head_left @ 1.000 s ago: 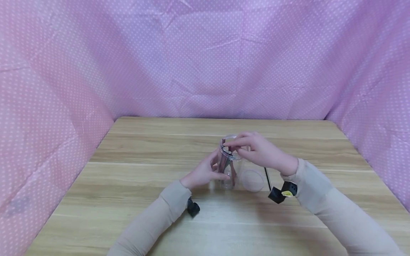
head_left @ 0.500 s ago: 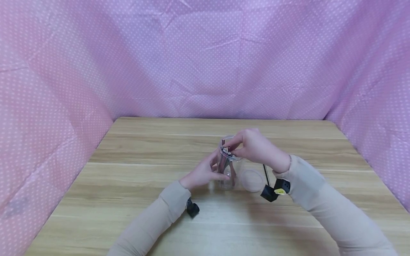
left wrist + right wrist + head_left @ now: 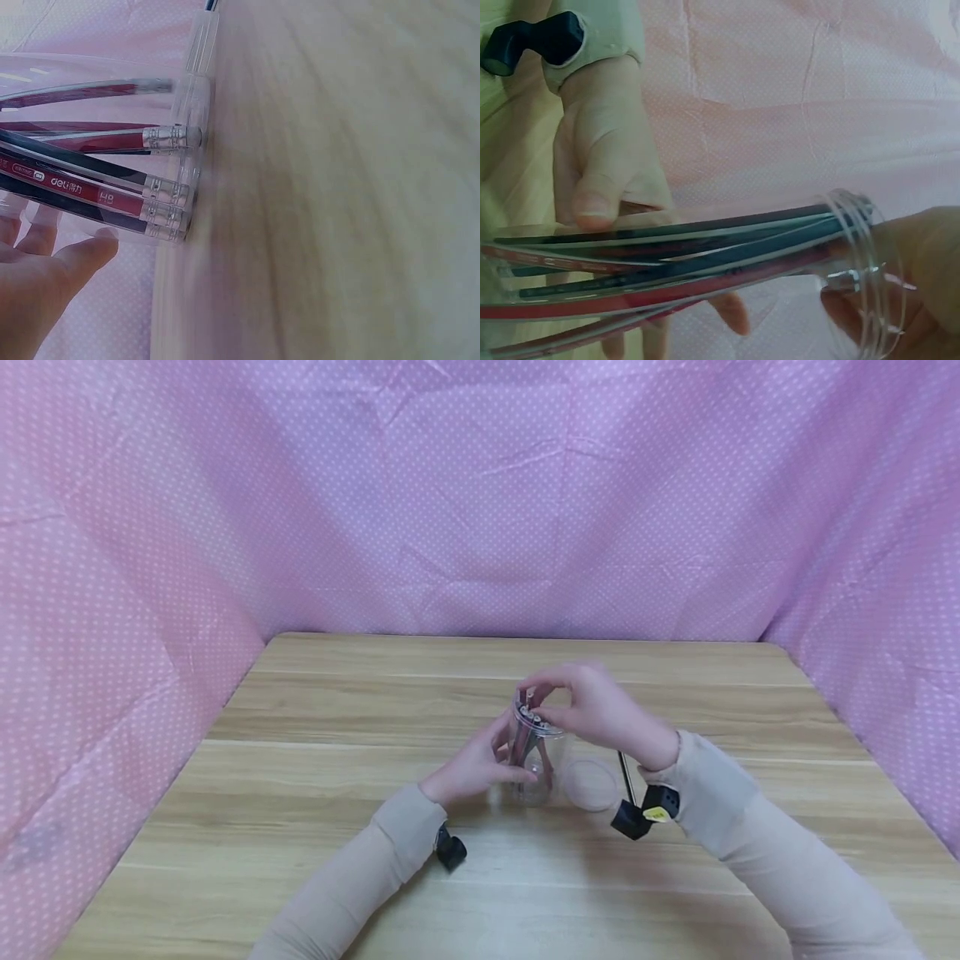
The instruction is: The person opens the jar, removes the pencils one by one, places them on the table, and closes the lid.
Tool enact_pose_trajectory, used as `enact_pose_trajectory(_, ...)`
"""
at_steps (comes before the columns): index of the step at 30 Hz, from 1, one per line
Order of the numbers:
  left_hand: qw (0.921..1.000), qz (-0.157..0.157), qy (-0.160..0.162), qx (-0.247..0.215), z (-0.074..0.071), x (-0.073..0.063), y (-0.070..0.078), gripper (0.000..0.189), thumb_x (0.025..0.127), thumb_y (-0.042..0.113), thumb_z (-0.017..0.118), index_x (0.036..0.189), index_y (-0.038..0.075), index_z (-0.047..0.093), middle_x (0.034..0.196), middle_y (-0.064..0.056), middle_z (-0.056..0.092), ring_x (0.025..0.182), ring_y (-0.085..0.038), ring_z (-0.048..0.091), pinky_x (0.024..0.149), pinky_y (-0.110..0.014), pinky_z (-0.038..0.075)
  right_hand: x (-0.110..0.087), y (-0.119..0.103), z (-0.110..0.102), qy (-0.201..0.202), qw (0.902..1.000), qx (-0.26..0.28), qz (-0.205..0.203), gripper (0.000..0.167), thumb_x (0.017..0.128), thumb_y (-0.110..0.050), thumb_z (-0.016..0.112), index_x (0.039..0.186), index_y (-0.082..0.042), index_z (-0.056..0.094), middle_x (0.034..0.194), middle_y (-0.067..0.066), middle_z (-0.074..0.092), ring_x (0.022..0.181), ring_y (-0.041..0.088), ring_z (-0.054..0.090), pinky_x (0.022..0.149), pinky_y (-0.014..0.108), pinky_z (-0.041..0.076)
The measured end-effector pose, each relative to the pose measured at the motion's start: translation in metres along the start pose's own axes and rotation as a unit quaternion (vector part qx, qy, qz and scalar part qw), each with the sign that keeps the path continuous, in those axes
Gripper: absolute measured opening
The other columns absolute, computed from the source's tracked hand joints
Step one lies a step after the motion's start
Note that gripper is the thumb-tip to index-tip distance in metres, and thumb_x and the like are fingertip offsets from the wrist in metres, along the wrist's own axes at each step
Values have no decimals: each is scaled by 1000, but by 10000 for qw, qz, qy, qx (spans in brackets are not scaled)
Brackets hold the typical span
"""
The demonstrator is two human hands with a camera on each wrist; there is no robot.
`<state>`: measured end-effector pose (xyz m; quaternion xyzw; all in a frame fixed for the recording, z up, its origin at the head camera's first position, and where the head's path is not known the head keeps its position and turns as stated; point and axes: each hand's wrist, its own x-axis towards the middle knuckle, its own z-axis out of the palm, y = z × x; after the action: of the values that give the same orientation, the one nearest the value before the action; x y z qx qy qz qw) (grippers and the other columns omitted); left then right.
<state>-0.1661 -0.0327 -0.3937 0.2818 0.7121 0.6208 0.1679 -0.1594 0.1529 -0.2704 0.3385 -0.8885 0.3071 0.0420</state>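
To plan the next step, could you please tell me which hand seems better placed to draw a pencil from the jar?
Probably the right hand: its fingers are at the top of the jar, by the pencils, while the left hand grips the side.

- The left arm [image 3: 352, 877] is extended forward and inward, and the left wrist [image 3: 437, 785] is held nearly straight.
- The left hand [image 3: 480, 764] is curved in a grasp, its thumb [image 3: 516, 774] being set on the near side, opposite the fingers [image 3: 39, 236].
- The right arm [image 3: 787, 852] is angled in from the right side, with the right wrist [image 3: 666, 750] bared.
- The right hand [image 3: 600, 706] is directed leftward, its index finger arched over the thumb; the fingertip contact cannot be clearly distinguished.
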Motion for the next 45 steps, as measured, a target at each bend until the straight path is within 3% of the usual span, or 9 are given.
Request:
enact_pose_trajectory(3, 10000, 22, -17, -37, 0, 0, -1, 96, 77, -3, 73, 152, 21, 19, 149, -6, 39, 140, -25, 31, 115, -45, 29, -2, 4, 5, 372, 9981, 437, -231, 32, 81, 2, 69, 113, 1, 65, 94, 11, 71, 49, 4, 41, 44, 19, 38)
enact_pose_trajectory(6, 9999, 80, -38, -55, 0, 0, 0, 97, 76, -3, 74, 152, 21, 18, 152, -5, 35, 141, -24, 29, 115, -44, 29, -3, 6, 8, 823, 9923, 902, -194, 32, 86, 3, 63, 117, 4, 61, 98, 15, 69, 62, 12, 58, 57, 19, 52)
enact_pose_trajectory(9, 10000, 71, -27, -4, 1, 1, 0, 98, 75, -3, 75, 151, 24, 21, 153, 0, 33, 142, -20, 27, 116, -43, 28, -2, 7, 8, 1286, 9787, 1582, -238, 30, 90, 7, 55, 120, 7, 56, 96, 16, 66, 89, 16, 66, 83, 22, 55)
enact_pose_trajectory(12, 10000, 6, -2, 42, 1, 1, 1, 97, 74, -2, 76, 150, 26, 24, 152, 2, 36, 142, -19, 27, 116, -45, 27, 0, 7, 5, 1570, 9523, 2596, -332, 27, 92, 10, 46, 118, 6, 53, 94, 10, 61, 85, 11, 68, 85, 24, 56)
enact_pose_trajectory(18, 10000, -14, 34, 70, 0, 1, 0, 98, 74, -3, 76, 150, 28, 23, 152, 1, 35, 142, -20, 28, 116, -47, 28, 7, 9, -3, 1988, 8920, 4056, -161, 38, 96, 7, 39, 108, -25, 56, 88, -1, 61, 83, 11, 67, 78, 32, 60)
enact_pose_trajectory(31, 9999, -120, -41, 44, -4, 2, 0, 101, 75, -4, 74, 152, 28, 17, 152, -1, 36, 142, -20, 28, 117, -47, 22, 15, 22, -17, 2640, 8209, 5026, 616, 23, 101, -5, 36, 115, -20, 46, 79, 0, 65, 75, 13, 68, 72, 34, 61)
enact_pose_trajectory(34, 9999, -109, -68, 57, -5, 2, -1, 103, 75, -3, 74, 152, 30, 14, 151, -2, 37, 141, -20, 29, 117, -48, 22, 15, 29, -22, 2884, 7921, 5295, 951, 21, 100, -7, 38, 114, -20, 46, 77, 0, 63, 71, 12, 67, 68, 32, 61)
enact_pose_trajectory(41, 9999, -47, -60, 97, -7, 2, -3, 102, 75, -1, 75, 150, 36, 18, 150, 1, 38, 140, -17, 32, 116, -47, 25, 14, 45, -32, 3183, 6884, 6307, 1642, 14, 99, -9, 44, 111, -15, 43, 79, 3, 59, 69, 14, 64, 69, 34, 61)
enact_pose_trajectory(45, 9999, 96, -111, 74, -7, 3, -3, 101, 76, -2, 74, 151, 34, 17, 150, 1, 39, 140, -18, 32, 117, -48, 24, 11, 52, -34, 3274, 6510, 6574, 1920, 11, 98, -10, 45, 108, -14, 42, 79, 4, 58, 70, 15, 63, 71, 34, 61)
